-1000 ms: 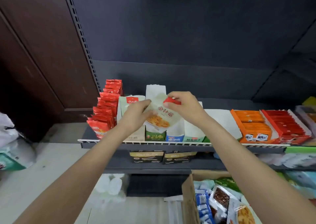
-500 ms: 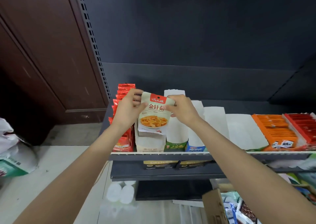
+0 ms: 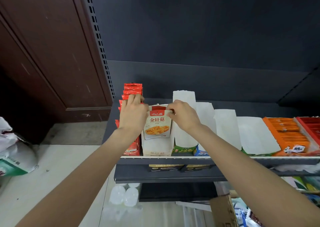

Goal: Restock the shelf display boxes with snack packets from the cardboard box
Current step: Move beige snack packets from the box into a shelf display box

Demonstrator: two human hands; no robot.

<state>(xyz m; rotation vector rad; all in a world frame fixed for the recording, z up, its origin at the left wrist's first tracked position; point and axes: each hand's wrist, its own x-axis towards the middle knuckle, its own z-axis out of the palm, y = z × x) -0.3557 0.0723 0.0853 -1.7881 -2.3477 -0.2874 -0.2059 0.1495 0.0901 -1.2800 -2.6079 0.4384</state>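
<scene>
Over white display box (image 3: pixel 156 148), upright snack packet (image 3: pixel 157 124), label facing viewer, both hands pinching

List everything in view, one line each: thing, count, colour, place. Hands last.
Snack packet: one, white with red top, upright in the white display box.
White display box: one, second from the shelf's left end.
Red packets: a row, red, at the shelf's left end.
Other white display boxes: four, right of the packet.
Orange packets: a row, right part of the shelf.
Shelf: dark grey, light front edge.
Cardboard box: one, brown, bottom right.
Door: dark brown, left.
Left hand: beside the packet's left edge.
Right hand: pinches the packet's top right corner.
</scene>
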